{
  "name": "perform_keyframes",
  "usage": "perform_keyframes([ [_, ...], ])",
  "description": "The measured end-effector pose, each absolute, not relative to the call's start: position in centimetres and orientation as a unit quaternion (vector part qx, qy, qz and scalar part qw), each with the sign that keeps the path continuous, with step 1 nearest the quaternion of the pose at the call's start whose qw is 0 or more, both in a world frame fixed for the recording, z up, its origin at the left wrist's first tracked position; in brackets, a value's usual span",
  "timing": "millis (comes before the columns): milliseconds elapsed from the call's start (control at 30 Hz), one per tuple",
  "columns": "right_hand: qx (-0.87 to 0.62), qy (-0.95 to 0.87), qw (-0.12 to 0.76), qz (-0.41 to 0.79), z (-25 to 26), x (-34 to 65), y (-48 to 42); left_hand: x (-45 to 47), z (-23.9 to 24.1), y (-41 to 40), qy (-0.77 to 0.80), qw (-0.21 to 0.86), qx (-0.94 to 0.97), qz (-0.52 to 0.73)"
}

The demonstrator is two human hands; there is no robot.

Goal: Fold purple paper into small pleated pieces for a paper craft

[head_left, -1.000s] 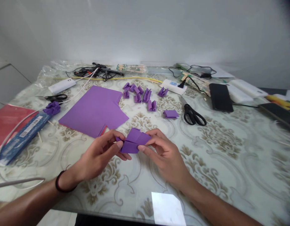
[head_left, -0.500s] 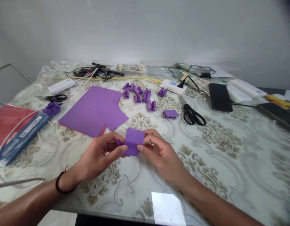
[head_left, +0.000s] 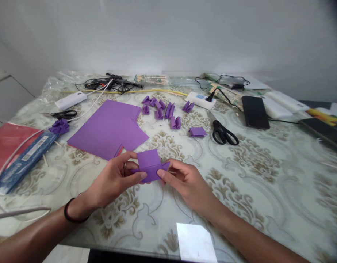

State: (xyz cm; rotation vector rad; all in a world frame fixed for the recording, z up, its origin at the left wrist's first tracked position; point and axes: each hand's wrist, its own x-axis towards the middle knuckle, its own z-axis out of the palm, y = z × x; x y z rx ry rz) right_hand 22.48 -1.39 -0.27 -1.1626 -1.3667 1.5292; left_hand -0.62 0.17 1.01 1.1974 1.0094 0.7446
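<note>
Between my two hands is a folded piece of purple paper, held above the table with one square flap standing up and pointed tabs at its sides. My left hand pinches its left side, thumb in front and fingers behind. On the right side, my right hand grips the lower edge and a tab between thumb and fingers. Just beyond my left hand lie large purple sheets, with a red edge showing beneath. Several small folded purple pieces stand farther back, and a flatter folded piece lies to their right.
Black-handled scissors lie at the right, near a black phone. A white power strip and cables sit behind. At left are a second pair of scissors, crumpled purple paper and a blue package.
The folded paper has shifted slightly left and turned in my hands. A pointed tab now shows on its right side, and my left index finger has moved up to the flap.
</note>
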Motion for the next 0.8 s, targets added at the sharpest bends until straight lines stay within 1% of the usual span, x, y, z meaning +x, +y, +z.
perform_keyframes([
  [133, -0.440, -0.550, 0.376, 0.603, -0.30, 22.42, -1.55, -0.56, 1.35, 0.22, 0.440, 0.644, 0.564, 0.271],
  [500, -0.435, -0.623, 0.324, 0.564, 0.41, 22.17, -1.92, -0.69, 1.22, -0.17, 0.452, 0.627, 0.574, 0.271],
  [600, -0.439, -0.633, 0.336, 0.542, 0.37, 22.19, -1.96, -0.76, 1.49, -0.06, 0.446, 0.636, 0.569, 0.271],
  [733, -0.449, -0.624, 0.379, 0.515, 0.03, 22.32, -1.92, -0.72, 1.61, 0.05, 0.459, 0.614, 0.589, 0.254],
  [800, -0.456, -0.611, 0.397, 0.511, -0.01, 22.39, -1.89, -0.64, 1.52, 0.08, 0.461, 0.622, 0.581, 0.252],
])
